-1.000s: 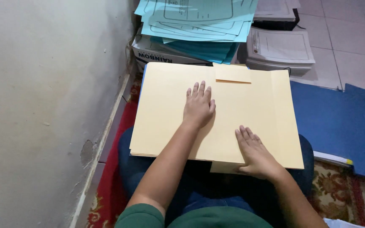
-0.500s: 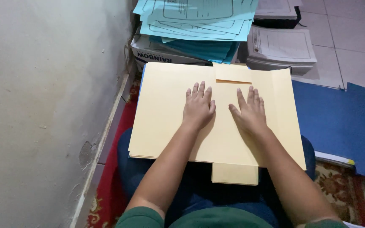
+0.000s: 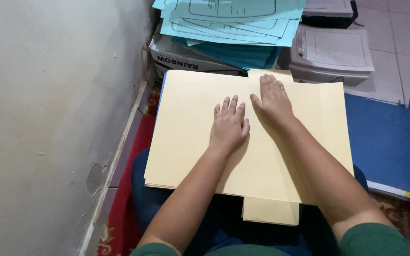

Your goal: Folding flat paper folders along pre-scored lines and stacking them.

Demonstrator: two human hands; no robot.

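Wall: pale plaster, left of the folder, running down to the floor edge.
Blue sheets: dark blue card lying flat on the floor, just right of the folder.
Folder: large cream card folder lying flat across the person's lap, with a small tab sticking out at its near edge and another at its far edge.
Paper stack: light blue printed sheets piled on a box, just beyond the folder's far edge.
White papers: a pile beyond the folder's far right corner.
Left hand: palm down near the folder's middle, fingers stretched flat and slightly spread, gripping nothing.
Right hand: palm down beside the left, reaching to the far tab, fingers straight and close together, also pressing rather than gripping.
Handling: likely light, thin and bendy (it would sag if lifted by one corner), smooth enough to slide; best taken by both long edges or the folded spine.
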